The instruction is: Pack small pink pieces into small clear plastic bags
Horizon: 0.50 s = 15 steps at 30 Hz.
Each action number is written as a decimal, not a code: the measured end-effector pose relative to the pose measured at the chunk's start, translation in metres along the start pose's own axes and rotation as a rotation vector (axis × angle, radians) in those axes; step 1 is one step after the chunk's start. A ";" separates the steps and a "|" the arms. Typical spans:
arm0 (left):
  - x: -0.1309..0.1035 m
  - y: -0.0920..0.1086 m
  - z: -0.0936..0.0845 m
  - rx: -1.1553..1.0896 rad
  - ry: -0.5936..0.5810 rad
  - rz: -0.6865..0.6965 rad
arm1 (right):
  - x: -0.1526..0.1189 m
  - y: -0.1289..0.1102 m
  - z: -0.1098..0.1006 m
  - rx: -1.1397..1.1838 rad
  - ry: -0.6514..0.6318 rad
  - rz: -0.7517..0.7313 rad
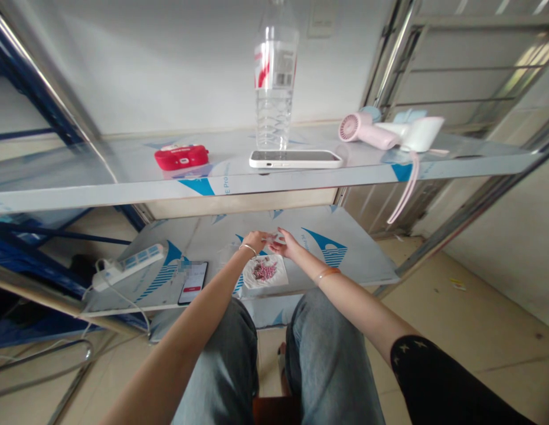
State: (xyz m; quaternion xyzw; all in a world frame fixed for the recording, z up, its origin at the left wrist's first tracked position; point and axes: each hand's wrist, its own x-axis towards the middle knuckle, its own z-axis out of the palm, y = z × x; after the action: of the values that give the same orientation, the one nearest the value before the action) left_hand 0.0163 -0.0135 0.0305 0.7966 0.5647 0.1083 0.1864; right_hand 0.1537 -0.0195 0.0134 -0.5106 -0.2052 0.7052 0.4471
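Small clear piece (271, 238), too fine to make out its shape, held up between the two hands, just beyond the far edge of a white sheet (281, 276). Left hand (255, 240): fingers drawn together, apparently pinching the piece. Right hand (287, 245): fingers loosely curled, a gap showing between them; cannot tell whether they have hold of it too. Judgement on handling: a light fingertip grip from the left, steady, with the right making only small adjustments; better done directly over the sheet, so that anything slipping lands there. Pink-red beads (264, 271) heaped mid-sheet, near the wrists; small round things probably roll, so forearms best lifted clear. Sheet lies close to the near edge of the counter (367, 260), thus no tugging it kneeward. Dark phone (193, 283) to the left, well apart, power strip (137, 261) beyond that. Shelf (301, 182) above carries a bottle (275, 112); reach stays comfortable below it
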 end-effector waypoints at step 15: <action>0.002 -0.010 0.000 -0.586 0.266 -0.062 | 0.011 0.002 -0.003 0.208 -0.020 -0.063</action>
State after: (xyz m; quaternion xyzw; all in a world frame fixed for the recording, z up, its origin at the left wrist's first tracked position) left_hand 0.0083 -0.0081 0.0266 0.6702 0.5530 0.3637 0.3357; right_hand 0.1551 -0.0115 0.0047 -0.4478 -0.1514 0.7133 0.5175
